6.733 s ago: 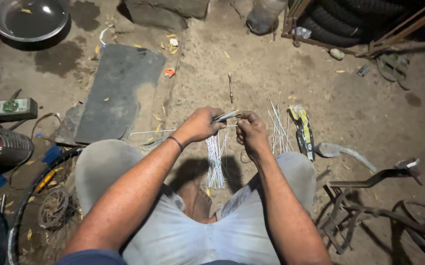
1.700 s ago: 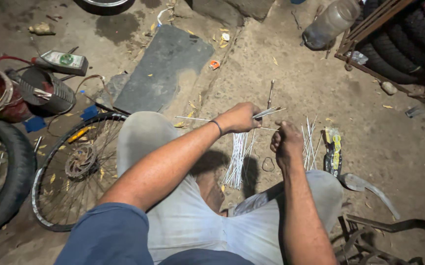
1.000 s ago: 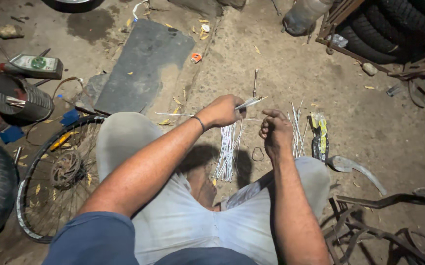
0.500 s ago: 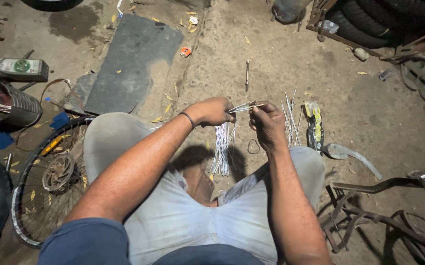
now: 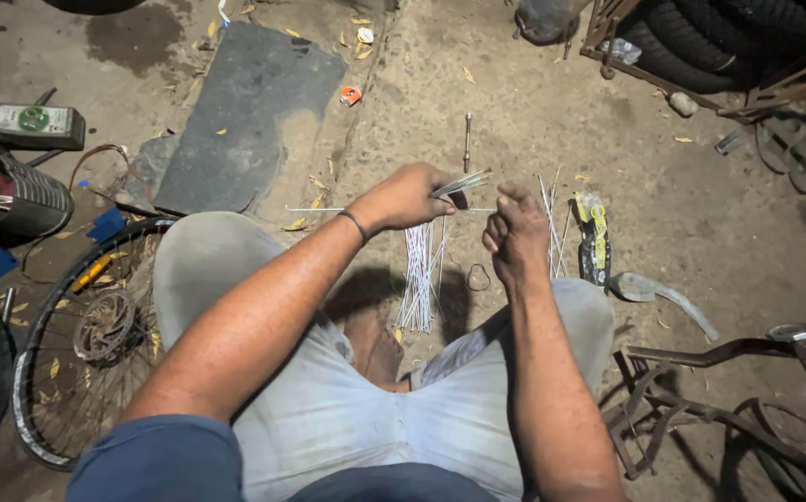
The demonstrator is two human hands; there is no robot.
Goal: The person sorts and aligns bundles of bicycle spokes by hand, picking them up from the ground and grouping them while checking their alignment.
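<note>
Now, spokes (image 5: 462,183) in left grip (image 5: 409,195)

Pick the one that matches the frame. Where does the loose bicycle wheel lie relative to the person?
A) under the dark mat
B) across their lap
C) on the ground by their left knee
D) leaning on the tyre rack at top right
C: the bicycle wheel lies flat on the dirt beside the left knee, while the left hand holds thin spokes out in front.
</note>
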